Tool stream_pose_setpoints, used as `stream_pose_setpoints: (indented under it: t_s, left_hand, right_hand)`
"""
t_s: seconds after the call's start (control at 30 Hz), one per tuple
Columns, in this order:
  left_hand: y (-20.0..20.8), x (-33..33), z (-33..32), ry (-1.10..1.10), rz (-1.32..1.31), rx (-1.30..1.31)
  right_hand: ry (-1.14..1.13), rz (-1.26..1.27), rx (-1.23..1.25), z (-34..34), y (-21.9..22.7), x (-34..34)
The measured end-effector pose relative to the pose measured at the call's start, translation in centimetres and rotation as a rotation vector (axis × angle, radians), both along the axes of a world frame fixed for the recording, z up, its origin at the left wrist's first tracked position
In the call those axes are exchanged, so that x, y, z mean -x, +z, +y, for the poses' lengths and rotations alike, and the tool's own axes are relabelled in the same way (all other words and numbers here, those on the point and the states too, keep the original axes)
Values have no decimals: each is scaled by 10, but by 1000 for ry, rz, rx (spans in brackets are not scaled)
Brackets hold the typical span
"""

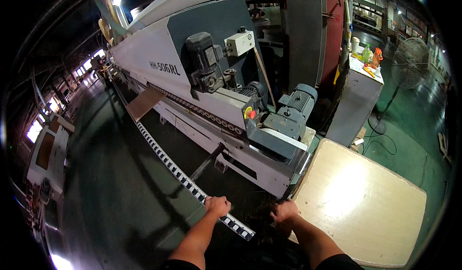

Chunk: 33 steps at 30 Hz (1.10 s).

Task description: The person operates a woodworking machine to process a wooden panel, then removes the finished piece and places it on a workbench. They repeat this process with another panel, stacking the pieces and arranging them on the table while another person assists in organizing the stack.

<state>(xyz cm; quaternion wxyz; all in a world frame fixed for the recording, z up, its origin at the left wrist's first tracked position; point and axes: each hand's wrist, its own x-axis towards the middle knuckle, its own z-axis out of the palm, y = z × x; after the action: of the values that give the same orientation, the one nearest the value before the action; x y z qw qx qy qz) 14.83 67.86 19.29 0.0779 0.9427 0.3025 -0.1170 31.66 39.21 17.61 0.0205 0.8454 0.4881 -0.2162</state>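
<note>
My left hand (217, 206) is closed around a long narrow roller rail (171, 165), close to its near end. White and black rollers line the rail, which runs away along the machine's front. Beside the left edge of a pale tabletop-like board (380, 198), my right hand (285, 211) has its fingers curled in. What those fingers hold, if anything, is hidden in the dark below them. Farther off, a brown flat panel (144, 103) sticks out from the machine, reaching over to the rail.
A long white and grey machine (144, 58) carries motors (298, 99) and a red stop button (251, 114) at its near end. To the right stand a cabinet (358, 101) with bottles (366, 53) on top and a pedestal fan (409, 63). A cable (385, 150) lies on the green floor.
</note>
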Motion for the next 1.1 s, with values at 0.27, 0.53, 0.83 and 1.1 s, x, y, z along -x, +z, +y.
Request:
stream_pose_setpoints:
  t_s: [0.27,0.53,0.83,1.1]
  left_hand:
    - [5,-2,-3,13,20,11]
    - [-1,0,0,1,30,-22]
    - [-15,2,3,20,0,-38]
    - [0,-4,-3,10,47,-29]
  right_hand:
    - [-15,-5,-31,-2,2,1]
    - [-2,-7,-66,-2,4,2]
    - [3,-23,-56,-3,3,3]
    - [-6,2,-79,-6,-1,0]
